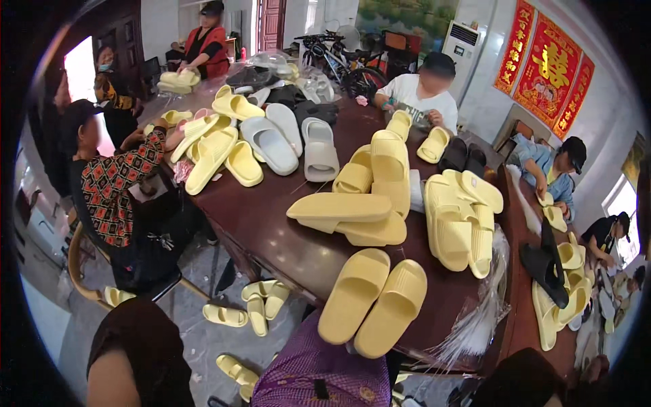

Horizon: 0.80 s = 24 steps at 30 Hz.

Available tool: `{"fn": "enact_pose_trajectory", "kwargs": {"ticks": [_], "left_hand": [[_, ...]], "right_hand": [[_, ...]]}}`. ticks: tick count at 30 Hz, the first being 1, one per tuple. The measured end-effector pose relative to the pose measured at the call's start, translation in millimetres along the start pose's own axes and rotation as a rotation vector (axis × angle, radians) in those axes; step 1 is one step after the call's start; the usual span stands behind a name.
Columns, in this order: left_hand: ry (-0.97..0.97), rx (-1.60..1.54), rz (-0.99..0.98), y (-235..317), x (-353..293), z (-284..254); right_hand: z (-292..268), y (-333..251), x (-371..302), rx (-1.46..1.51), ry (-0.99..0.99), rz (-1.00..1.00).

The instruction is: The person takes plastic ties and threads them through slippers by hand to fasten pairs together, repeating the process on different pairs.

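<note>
Neither of my hands shows. Part of my left arm (139, 346) in a dark sleeve comes in at the lower left, and a dark sleeve (522, 380) shows at the lower right. Closest to me, a pair of yellow slippers (373, 302) lies at the table's near edge, above the purple checked cloth (319, 370) over my lap. Beyond it, more yellow slippers (349, 214) are piled crosswise. To their right sits another heap of yellow slippers (451, 227). Clear plastic strands (478, 315) hang over the table edge beside that heap.
Grey slippers (271, 142) and yellow ones lie heaped across the dark red table (271, 224). Several people work around it, one in a patterned top (119, 183) at the left. More slippers (261, 305) lie on the tiled floor. Bicycles (339, 57) stand behind.
</note>
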<state>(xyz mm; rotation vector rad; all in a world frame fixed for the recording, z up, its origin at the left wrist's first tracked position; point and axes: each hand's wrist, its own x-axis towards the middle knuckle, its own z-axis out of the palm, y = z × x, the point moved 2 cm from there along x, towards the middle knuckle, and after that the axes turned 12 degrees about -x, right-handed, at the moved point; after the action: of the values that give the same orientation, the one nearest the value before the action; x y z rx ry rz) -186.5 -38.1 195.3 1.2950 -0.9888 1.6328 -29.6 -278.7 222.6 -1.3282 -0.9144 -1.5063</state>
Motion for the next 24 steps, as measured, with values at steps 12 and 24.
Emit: {"fn": "enact_pose_trajectory", "kwargs": {"ticks": [12, 24], "left_hand": [[0.282, 0.137, -0.009, 3, -53, 10], [0.316, 0.417, -0.070, 53, -38, -50]], "right_hand": [[-29, 10, 3, -0.348, 0.060, -0.278], [191, 124, -228, -0.470, -1.397, -0.256]]}}
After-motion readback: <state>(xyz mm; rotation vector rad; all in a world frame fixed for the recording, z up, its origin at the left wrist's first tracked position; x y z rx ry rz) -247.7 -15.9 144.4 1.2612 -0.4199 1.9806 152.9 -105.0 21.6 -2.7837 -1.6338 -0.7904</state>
